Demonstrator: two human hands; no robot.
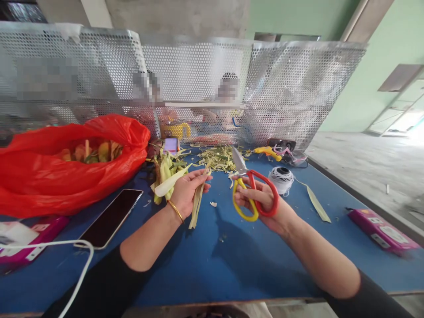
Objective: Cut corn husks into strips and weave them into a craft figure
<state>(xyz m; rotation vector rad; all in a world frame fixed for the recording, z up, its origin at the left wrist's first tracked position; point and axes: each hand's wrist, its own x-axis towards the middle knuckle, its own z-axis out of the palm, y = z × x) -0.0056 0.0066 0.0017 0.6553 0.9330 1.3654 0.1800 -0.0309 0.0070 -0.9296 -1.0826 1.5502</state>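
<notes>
L hand point(186, 191) is pinching 1 pale husk strip point(196, 209), lower end hanging below grip. R hand point(261, 198) is grasping scissors point(244, 171), red/yel. handles, blades pointing fwd.

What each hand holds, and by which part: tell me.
The left hand holds a pale leafy strip near its upper end. The right hand holds scissors by their red and yellow handles.
</notes>
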